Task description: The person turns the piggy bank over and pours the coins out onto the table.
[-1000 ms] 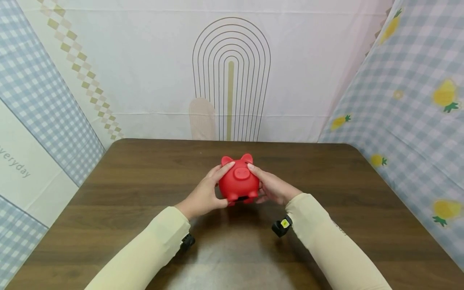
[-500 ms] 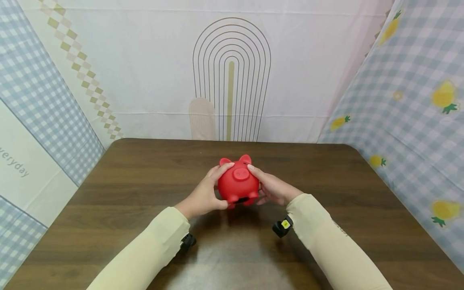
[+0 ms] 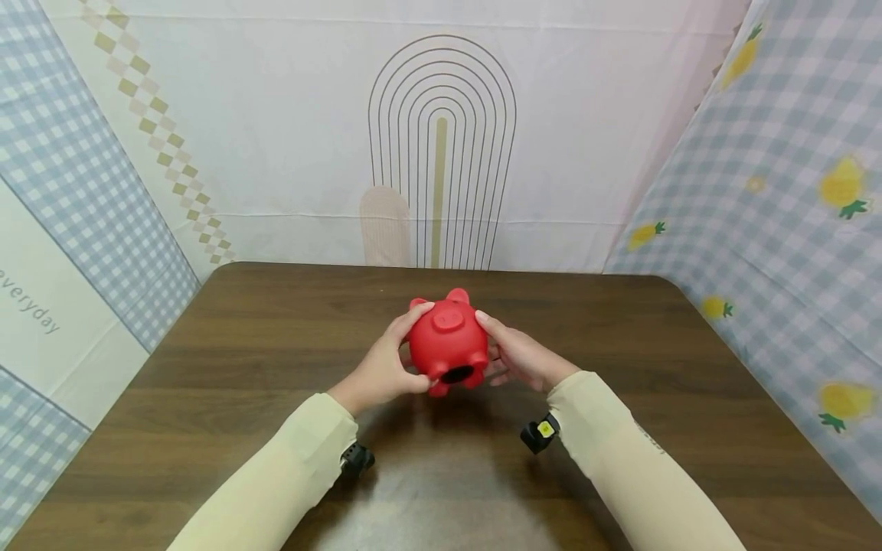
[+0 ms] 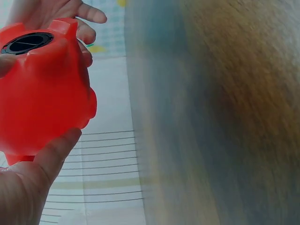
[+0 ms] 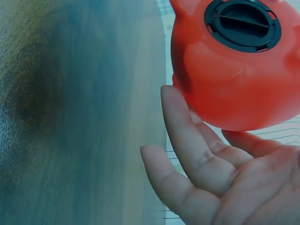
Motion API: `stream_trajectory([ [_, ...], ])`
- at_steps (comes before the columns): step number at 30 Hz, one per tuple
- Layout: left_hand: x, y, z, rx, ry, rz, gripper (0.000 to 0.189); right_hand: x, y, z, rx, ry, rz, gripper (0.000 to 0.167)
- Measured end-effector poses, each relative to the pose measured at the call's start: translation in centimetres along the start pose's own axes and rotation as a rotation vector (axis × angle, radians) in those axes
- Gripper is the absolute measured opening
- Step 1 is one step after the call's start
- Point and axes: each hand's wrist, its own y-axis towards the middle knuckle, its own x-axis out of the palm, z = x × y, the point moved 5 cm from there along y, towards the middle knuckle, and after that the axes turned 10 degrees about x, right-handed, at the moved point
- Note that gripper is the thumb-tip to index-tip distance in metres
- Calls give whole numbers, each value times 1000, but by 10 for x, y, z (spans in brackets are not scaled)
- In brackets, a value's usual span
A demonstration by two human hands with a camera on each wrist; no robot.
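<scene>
While both arms reach over the table (image 3: 241, 344), the left hand (image 3: 379, 371) grips the left flank of the pig bank (image 3: 446, 340), fingers curled over its head and thumb pressed near a foot. That bank is lifted off the table, above its middle, tipped so its snout (image 3: 448, 322) points up and its black plug (image 5: 243, 23) faces the person. Right of the bank, the right hand (image 3: 520, 358) cradles the other flank, fingers bent around it.
</scene>
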Motion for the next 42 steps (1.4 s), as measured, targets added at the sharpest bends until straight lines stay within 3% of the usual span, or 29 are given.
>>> stream_trajectory([
  [7,-3,-1,-4,-19,-45,20,94,0,-1,-1,-48,17,49,72],
  [17,-4,0,-1,-15,-235,105,94,5,-2,-9,-187,98,151,60],
  [22,-7,0,-4,-26,-257,141,94,4,-5,-10,-249,113,224,54],
  [31,-12,0,-8,-90,-293,219,92,2,-14,-13,-360,136,433,39],
  [42,-12,-2,-10,-121,-441,318,91,9,-21,-16,-488,81,542,33],
])
